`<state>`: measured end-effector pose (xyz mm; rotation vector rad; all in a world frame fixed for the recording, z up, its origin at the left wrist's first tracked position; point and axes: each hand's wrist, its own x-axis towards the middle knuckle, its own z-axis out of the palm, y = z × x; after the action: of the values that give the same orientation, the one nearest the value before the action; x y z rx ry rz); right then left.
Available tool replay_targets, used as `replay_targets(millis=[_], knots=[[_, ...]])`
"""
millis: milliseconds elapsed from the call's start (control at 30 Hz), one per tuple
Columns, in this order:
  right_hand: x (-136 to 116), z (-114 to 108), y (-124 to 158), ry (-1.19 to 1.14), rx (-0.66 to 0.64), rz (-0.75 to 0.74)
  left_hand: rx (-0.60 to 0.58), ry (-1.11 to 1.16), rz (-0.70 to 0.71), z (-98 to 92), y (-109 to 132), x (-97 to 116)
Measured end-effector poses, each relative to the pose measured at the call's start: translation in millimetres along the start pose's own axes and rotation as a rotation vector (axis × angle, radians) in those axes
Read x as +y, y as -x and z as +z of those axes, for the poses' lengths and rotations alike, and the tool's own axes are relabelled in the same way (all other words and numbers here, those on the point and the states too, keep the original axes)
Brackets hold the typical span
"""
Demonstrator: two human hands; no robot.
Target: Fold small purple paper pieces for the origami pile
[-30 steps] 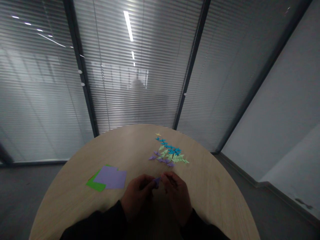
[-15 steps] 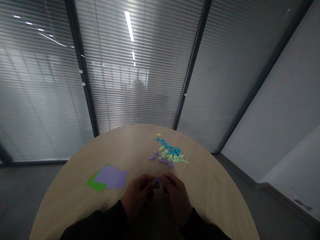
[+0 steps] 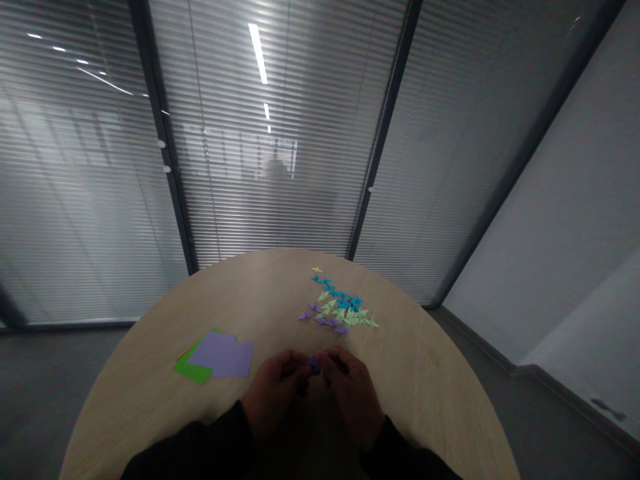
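Observation:
A small folded piece of purple paper [image 3: 314, 364] is pinched between my two hands above the near part of the table. My left hand [image 3: 278, 385] grips it from the left with thumb and fingers closed. From the right, my right hand [image 3: 350, 390] pinches its other side. Fingertips cover most of the paper, so its exact shape is hidden. Beyond my hands lie several small folded paper figures that look like cranes: purple ones [image 3: 331, 322], pale green ones [image 3: 353, 316], blue ones [image 3: 343, 297] and a single yellow one [image 3: 317, 269].
Flat purple paper sheets [image 3: 220, 355] overlap green paper [image 3: 193, 371] left of my hands. The round wooden table [image 3: 425, 380] ends near a glass partition with blinds [image 3: 275, 213]. A pale wall [image 3: 565, 233] stands at the right.
My fingertips have shifted slightly closer around the purple paper, and less of it shows. The sheets and folded figures stay in place.

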<state>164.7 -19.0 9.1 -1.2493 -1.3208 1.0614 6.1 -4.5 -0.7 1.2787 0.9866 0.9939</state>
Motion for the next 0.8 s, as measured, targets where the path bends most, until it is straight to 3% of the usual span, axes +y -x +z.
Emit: replay_targets(millis=[133,300,500,800], knots=[[-3,-1,1,0.019,-0.082,-0.025,0.024,-0.067,0.046,-4.1,0,0],[-6,-1,4,0.04,-0.036,-0.029,0.039,-0.148,0.097,-5.1,0,5],[1,2,2,-0.012,-0.088,-0.025,0.072,-0.237,0.151,-5.9,1,12],[4,3,0,-0.016,-0.082,-0.067,0.05,-0.211,0.177,-9.3,-5,1]])
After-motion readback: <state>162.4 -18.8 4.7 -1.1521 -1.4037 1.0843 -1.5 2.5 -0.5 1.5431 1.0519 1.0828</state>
